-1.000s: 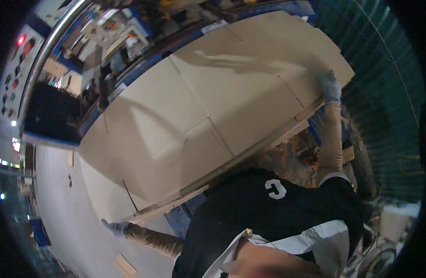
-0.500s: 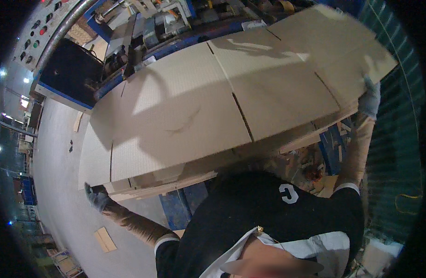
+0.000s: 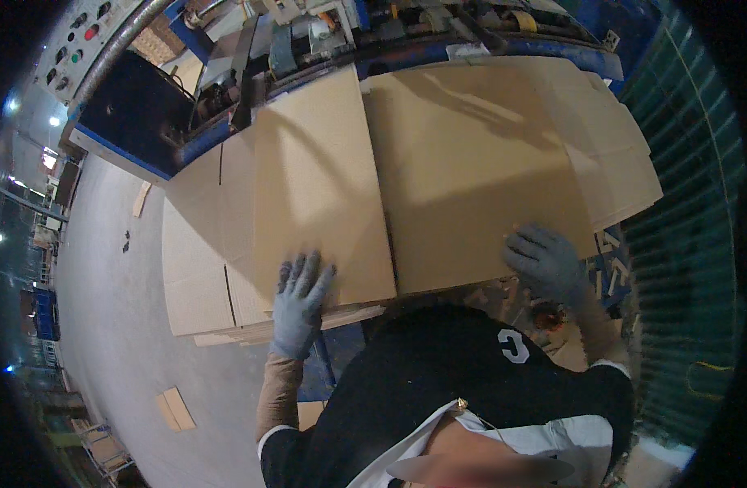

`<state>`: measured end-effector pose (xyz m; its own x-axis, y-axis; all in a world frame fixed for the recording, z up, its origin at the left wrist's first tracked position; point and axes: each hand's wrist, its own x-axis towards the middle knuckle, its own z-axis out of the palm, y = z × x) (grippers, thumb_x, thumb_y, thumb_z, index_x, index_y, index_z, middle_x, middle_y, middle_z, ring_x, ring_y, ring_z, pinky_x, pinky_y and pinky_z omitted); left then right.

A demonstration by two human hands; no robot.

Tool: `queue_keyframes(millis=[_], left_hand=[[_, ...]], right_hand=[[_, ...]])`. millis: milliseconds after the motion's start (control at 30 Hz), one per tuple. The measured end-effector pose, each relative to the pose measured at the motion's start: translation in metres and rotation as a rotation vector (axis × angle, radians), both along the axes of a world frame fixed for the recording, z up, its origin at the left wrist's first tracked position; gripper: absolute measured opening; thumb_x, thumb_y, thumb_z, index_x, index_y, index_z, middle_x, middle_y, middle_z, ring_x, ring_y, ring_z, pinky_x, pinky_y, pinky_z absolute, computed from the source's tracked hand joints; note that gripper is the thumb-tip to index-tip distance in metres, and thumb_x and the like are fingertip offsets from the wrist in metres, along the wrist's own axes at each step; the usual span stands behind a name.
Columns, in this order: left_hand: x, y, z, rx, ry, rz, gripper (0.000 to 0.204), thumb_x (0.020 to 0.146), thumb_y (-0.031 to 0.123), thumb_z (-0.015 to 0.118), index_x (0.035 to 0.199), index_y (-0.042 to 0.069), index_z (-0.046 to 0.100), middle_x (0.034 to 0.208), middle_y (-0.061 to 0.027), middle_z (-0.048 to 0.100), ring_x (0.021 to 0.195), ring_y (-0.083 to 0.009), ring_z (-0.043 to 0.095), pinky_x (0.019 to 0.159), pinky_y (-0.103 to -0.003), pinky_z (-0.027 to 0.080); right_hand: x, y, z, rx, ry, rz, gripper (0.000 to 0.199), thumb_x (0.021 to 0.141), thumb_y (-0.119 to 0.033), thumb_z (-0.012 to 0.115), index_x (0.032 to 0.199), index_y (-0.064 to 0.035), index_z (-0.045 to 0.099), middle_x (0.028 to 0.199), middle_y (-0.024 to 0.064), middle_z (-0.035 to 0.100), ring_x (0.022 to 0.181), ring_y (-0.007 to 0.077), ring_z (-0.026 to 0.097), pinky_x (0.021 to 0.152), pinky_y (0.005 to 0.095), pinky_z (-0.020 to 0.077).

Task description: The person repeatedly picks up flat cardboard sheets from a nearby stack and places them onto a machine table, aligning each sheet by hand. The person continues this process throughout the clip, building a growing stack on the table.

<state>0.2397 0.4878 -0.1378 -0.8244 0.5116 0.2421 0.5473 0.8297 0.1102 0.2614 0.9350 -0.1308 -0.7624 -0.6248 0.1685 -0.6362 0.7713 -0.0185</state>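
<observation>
A brown corrugated cardboard sheet lies before me with its two ends folded inward. The left flap (image 3: 328, 187) and the wider right flap (image 3: 471, 179) meet along a seam near the middle. My left hand (image 3: 298, 309), in a grey glove, rests on the near edge of the left flap with its fingers spread. At the near right corner of the right flap, my right hand (image 3: 548, 260) lies with its gloved fingers stretched flat on the board. Underneath are more flat cardboard sheets (image 3: 196, 272), showing at both sides.
A machine with a blue beam (image 3: 406, 55) and rollers runs along the far side. At upper left stands a control panel (image 3: 80, 45) with buttons. A green corrugated wall (image 3: 690, 244) is close on the right. Cardboard scraps (image 3: 176, 409) lie on the grey floor.
Both hands have come inward from the ends of the sheet. The long sheet, spread flat before, now has its left and right ends folded over toward the middle.
</observation>
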Motion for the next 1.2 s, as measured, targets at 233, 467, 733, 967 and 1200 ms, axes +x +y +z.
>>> queue_keyframes(millis=[233, 467, 733, 967, 1200], left_hand=[[-0.028, 0.002, 0.005, -0.094, 0.072, -0.039, 0.053, 0.079, 0.004, 0.052, 0.132, 0.012, 0.049, 0.136, -0.0176, 0.047, 0.125, -0.0392, 0.045, 0.107, -0.054, 0.032], [-0.097, -0.002, -0.014, 0.047, 0.255, -0.058, 0.056, 0.077, 0.004, 0.054, 0.132, 0.011, 0.049, 0.136, -0.0173, 0.048, 0.125, -0.0371, 0.046, 0.107, -0.054, 0.032], [-0.245, 0.004, 0.0, -0.043, 0.411, 0.186, 0.053, 0.082, 0.019, 0.064, 0.132, 0.009, 0.048, 0.134, -0.0158, 0.05, 0.127, -0.034, 0.043, 0.107, -0.047, 0.033], [-0.166, -0.05, -0.011, 0.21, 0.376, 0.504, 0.079, 0.08, 0.038, 0.073, 0.138, -0.003, 0.037, 0.138, -0.0246, 0.043, 0.13, -0.0392, 0.037, 0.108, -0.048, 0.031], [-0.031, -0.179, -0.051, 0.51, 0.208, 1.732, 0.085, 0.076, 0.064, 0.065, 0.129, -0.001, 0.05, 0.119, -0.0236, 0.059, 0.106, -0.0312, 0.059, 0.089, -0.04, 0.049]], right_hand=[[-0.063, 0.012, -0.007, 0.047, 0.076, 0.102, 0.047, 0.083, -0.041, 0.059, 0.12, -0.0119, 0.058, 0.13, 0.0109, 0.054, 0.119, 0.0322, 0.05, 0.104, 0.0497, 0.0358], [-0.156, 0.023, -0.001, 0.01, 0.044, -0.028, 0.079, 0.073, -0.065, 0.06, 0.127, -0.0078, 0.054, 0.134, 0.0145, 0.05, 0.125, 0.0347, 0.045, 0.105, 0.0481, 0.0339], [-0.255, 0.006, -0.003, -0.048, -0.011, -0.203, 0.077, 0.077, -0.058, 0.061, 0.136, -0.0103, 0.046, 0.137, 0.0169, 0.046, 0.128, 0.0357, 0.041, 0.106, 0.0456, 0.0337], [-0.208, 0.036, -0.02, -0.08, 0.324, -0.609, 0.062, 0.082, -0.051, 0.06, 0.124, -0.0069, 0.054, 0.122, 0.0159, 0.054, 0.115, 0.0349, 0.051, 0.096, 0.0467, 0.0416], [-0.054, 0.142, -0.051, -0.381, 0.514, -1.457, 0.06, 0.086, -0.043, 0.06, 0.128, -0.0015, 0.052, 0.112, 0.0229, 0.06, 0.108, 0.0376, 0.057, 0.089, 0.0451, 0.0485]])
